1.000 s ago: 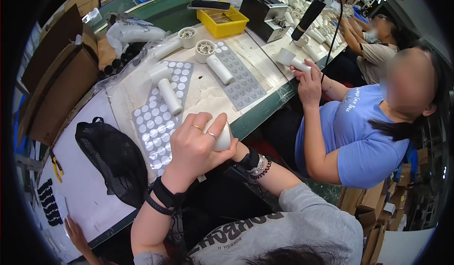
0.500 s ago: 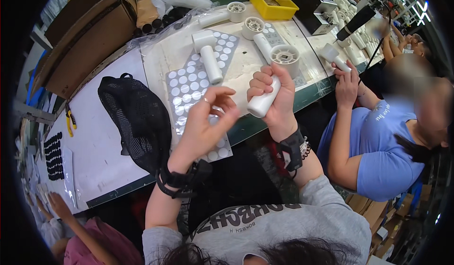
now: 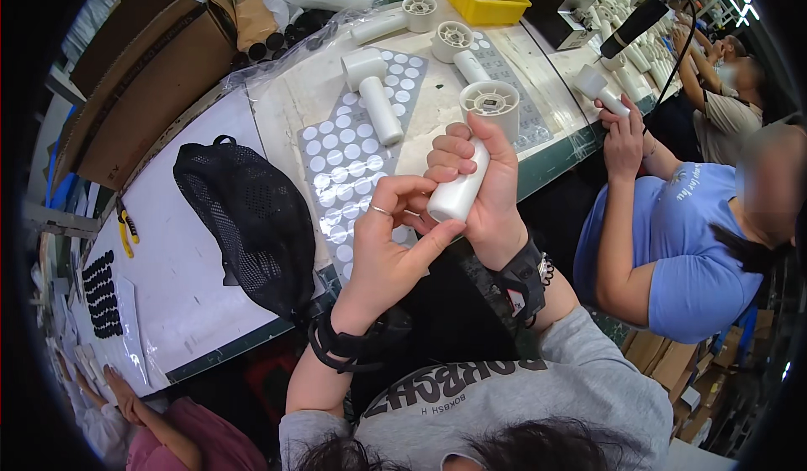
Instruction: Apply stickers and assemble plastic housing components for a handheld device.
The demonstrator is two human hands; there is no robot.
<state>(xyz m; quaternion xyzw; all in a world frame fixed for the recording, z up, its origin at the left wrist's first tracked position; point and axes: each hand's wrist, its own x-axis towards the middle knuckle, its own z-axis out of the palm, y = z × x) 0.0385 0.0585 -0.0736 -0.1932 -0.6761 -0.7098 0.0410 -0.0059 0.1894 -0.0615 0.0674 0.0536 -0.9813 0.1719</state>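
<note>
A white plastic housing (image 3: 458,193), with a straight handle and a round spoked head, is gripped round its handle by my right hand (image 3: 483,177). Its head points away from me and the handle's end is toward me. My left hand (image 3: 395,235) closes on that lower end, thumb beneath and bent fingers along the side. Whether something small sits between those fingers is hidden. Beyond my left hand, sheets of round white stickers (image 3: 340,156) lie on the table, with another white housing (image 3: 376,97) resting across them.
More white housings (image 3: 452,40) lie farther back near a yellow bin (image 3: 479,2) and a black box (image 3: 555,8). At left are a black mesh bag (image 3: 244,219), yellow-handled cutters (image 3: 128,229) and a cardboard box (image 3: 151,76). A co-worker in blue (image 3: 689,252) sits at right.
My left hand has moved right, from apart to touching the handle's lower end. The right hand, still gripping the housing, has shifted slightly left.
</note>
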